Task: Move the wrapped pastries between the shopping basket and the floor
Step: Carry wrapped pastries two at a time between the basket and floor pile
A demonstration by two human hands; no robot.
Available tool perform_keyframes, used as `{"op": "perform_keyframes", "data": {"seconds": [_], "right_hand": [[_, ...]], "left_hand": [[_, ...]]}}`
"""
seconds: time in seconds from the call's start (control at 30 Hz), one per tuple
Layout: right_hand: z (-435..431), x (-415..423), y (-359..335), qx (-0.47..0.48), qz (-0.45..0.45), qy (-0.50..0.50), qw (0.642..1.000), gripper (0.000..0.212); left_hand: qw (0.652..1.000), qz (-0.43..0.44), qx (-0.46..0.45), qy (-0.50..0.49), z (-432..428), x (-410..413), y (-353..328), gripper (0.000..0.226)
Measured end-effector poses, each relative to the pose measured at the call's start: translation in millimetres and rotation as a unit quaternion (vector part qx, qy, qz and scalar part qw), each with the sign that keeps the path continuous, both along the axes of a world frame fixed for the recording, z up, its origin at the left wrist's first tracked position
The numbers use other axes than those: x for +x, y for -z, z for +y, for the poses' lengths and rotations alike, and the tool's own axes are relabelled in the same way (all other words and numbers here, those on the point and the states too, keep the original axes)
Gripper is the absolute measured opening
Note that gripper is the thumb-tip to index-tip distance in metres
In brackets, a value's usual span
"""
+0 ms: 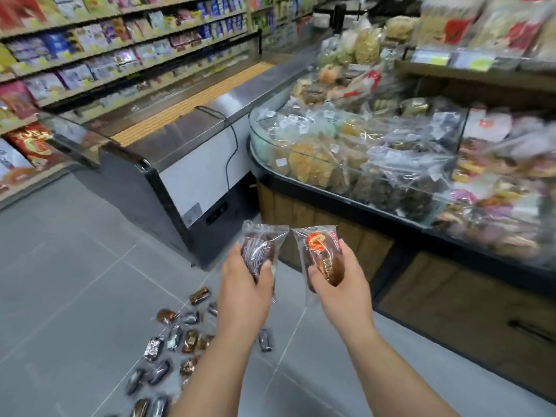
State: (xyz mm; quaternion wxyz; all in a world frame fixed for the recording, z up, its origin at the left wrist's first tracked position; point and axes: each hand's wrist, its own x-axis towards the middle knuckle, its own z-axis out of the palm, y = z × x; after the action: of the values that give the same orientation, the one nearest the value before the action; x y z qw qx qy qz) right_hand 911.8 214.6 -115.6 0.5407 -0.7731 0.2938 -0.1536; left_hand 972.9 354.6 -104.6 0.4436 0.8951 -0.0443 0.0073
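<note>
A chest freezer [192, 164] stands beside stocked shelves [90, 55].

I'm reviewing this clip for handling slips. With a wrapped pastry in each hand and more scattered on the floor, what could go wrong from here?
1. The left hand holds the dark pastry and the right hand the orange-labelled pastry by slick film; either could slip and drop.
2. The scattered pastries lie on the floor beneath the arms, so a step forward might crush them.
3. No basket is in view, so a placement may miss.
</note>
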Motion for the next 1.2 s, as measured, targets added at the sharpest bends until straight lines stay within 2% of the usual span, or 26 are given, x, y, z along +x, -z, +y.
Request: {"op": "perform_keyframes", "data": {"seconds": [0.27, 0.57, 0.83, 1.07, 1.2], "right_hand": [[-122.6, -132.7, -8.6, -0.014, -0.017, 0.145, 0.989, 0.072], [-252.8, -355.6, -26.3, -0.061, -0.002, 0.296, 0.953, 0.069], [-321.2, -530.4, -29.5, -0.049, 0.010, 0.450, 0.892, 0.074], [-364.4, -623.0, -21.0, -0.030, -0.020, 0.552, 0.833, 0.059], [-407.9, -659.1, -10.8, -0.016, -0.002, 0.593, 0.805, 0.071]], "left_hand": [[0.988, -0.025, 0.016, 0.149, -141.1, -92.4, -9.4, 0.058], [0.955, -0.013, -0.006, 0.296, -302.0, -283.5, -19.1, 0.059], [0.889, 0.000, -0.009, 0.458, -419.1, -441.0, -29.8, 0.062], [0.836, 0.028, -0.006, 0.548, -499.6, -529.6, -27.0, 0.057], [0.816, 0.052, -0.008, 0.576, -558.2, -564.7, -22.9, 0.054]]}}
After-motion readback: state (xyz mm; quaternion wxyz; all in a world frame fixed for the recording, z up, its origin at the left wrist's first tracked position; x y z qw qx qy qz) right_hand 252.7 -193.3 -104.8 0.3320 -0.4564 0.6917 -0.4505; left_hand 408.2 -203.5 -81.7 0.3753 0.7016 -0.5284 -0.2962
